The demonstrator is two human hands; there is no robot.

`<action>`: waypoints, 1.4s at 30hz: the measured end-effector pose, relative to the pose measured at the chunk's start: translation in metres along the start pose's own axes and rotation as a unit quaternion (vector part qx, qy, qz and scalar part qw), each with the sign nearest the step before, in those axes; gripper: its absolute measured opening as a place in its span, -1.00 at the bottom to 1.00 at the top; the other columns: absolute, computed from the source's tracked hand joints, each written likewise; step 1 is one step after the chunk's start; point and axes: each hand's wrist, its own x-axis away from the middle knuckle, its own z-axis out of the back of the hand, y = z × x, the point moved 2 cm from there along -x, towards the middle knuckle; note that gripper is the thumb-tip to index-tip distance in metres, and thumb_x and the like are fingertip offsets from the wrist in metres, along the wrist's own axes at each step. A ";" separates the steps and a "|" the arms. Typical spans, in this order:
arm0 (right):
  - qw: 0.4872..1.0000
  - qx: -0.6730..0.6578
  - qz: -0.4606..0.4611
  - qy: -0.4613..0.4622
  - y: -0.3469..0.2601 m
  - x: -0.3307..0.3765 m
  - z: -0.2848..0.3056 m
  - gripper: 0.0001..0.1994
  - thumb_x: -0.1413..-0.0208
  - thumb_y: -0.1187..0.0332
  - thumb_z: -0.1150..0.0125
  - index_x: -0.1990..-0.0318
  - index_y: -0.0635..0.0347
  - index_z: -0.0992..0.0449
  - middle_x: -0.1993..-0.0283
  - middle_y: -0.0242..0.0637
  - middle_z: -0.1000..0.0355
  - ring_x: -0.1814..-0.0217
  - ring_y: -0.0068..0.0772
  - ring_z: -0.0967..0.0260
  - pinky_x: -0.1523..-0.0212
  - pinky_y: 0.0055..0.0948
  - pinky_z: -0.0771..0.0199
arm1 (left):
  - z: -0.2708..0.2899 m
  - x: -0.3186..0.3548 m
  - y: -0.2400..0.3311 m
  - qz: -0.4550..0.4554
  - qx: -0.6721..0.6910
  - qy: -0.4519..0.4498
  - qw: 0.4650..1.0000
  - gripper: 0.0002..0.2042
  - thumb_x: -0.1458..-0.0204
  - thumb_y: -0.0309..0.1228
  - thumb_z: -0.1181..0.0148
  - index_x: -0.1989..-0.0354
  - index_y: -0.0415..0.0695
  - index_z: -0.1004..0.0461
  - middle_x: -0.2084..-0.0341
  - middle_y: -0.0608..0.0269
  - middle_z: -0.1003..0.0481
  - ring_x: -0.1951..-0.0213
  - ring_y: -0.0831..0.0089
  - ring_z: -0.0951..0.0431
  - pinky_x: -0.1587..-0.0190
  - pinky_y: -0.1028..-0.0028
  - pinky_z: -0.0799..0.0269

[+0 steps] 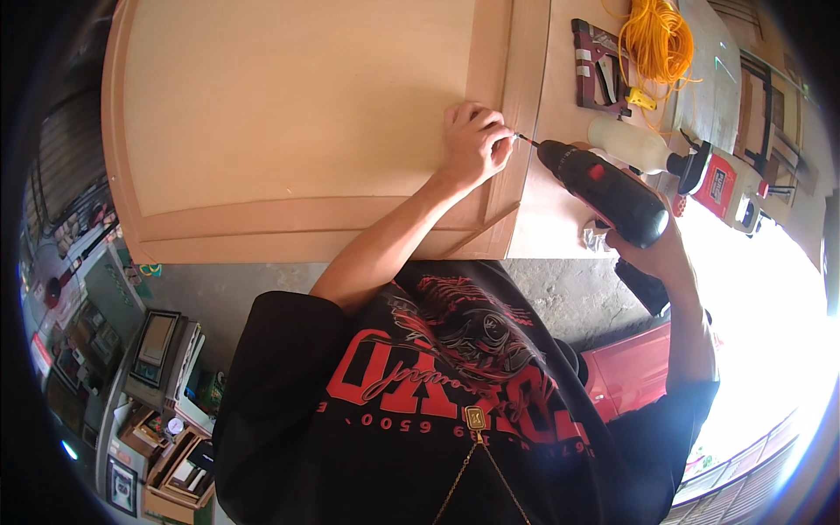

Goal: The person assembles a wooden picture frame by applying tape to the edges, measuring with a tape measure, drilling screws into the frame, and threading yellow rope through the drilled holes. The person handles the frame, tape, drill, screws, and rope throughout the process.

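Note:
My right hand is wrapped round the grip of a black cordless drill with a red mark on its body. The drill points left, and its thin bit reaches the fingertips of my left hand. Those fingers are pinched at the bit's tip, where something small and pale shows, too small to make out. Under my left hand lies a large wooden panel with a raised brown border. The bit's tip is over this border, near the panel's right edge.
Right of the panel are a coil of orange cord, a maroon frame-shaped tool, a whitish bottle and a red-and-white container. A thin strip crosses the border's near corner. Shelves with boxes stand at lower left.

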 end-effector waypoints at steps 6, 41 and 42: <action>0.996 -0.074 -0.023 -0.038 -0.007 -0.001 0.007 0.00 0.32 0.14 -0.56 -0.30 0.26 -0.10 -0.12 0.04 -0.37 -0.20 -0.05 -0.36 -0.17 -0.15 -0.39 | 0.000 0.000 0.000 0.000 -0.011 -0.003 1.000 -0.87 0.25 -0.46 -0.39 0.52 0.07 -0.58 0.41 0.53 -0.49 0.19 0.38 -0.42 0.04 0.27 -0.15; 0.991 -0.045 0.127 -0.007 -0.073 0.000 0.025 -0.59 0.39 0.48 -0.26 0.21 0.16 -0.53 0.36 -0.05 -0.53 0.22 0.07 -0.51 0.24 -0.07 -0.50 | 0.000 -0.005 -0.008 -0.100 -0.098 -0.078 0.987 -0.91 0.17 -0.39 -0.32 0.49 0.12 -0.54 0.37 0.51 -0.48 0.21 0.25 -0.42 0.18 0.16 -0.25; 0.990 -0.038 0.132 0.013 -0.067 0.011 0.028 -0.67 0.34 0.47 -0.25 0.26 0.17 -0.55 0.36 -0.05 -0.53 0.21 0.04 -0.52 0.22 -0.10 -0.51 | 0.000 -0.005 -0.009 -0.104 -0.106 -0.075 0.986 -0.92 0.15 -0.36 -0.34 0.49 0.12 -0.54 0.37 0.51 -0.48 0.21 0.26 -0.42 0.18 0.17 -0.25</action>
